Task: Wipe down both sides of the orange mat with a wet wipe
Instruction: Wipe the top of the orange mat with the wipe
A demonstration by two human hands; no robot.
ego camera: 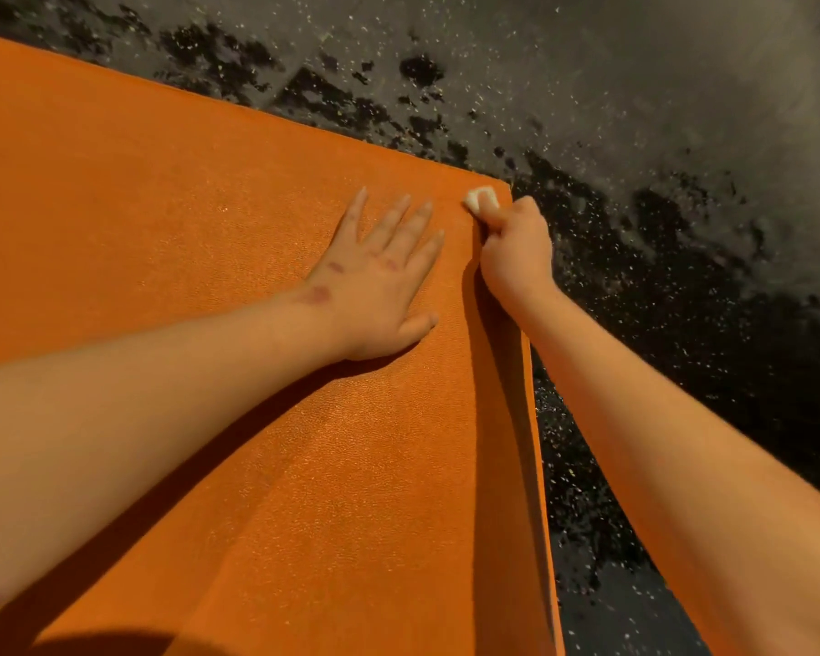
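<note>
Orange textured foam mat: head view, lying flat on a dark speckled rubber floor, spread under both my hands. Left hand: flat, fingers straight and spread, pressing the mat just beside the right. Right hand: fingers curled round a small white wet wipe, at the mat's far corner. Step, as I judge it: wiping the upper face. Next: draw the wipe back along the edge by that hand, left hand bracing.
</note>
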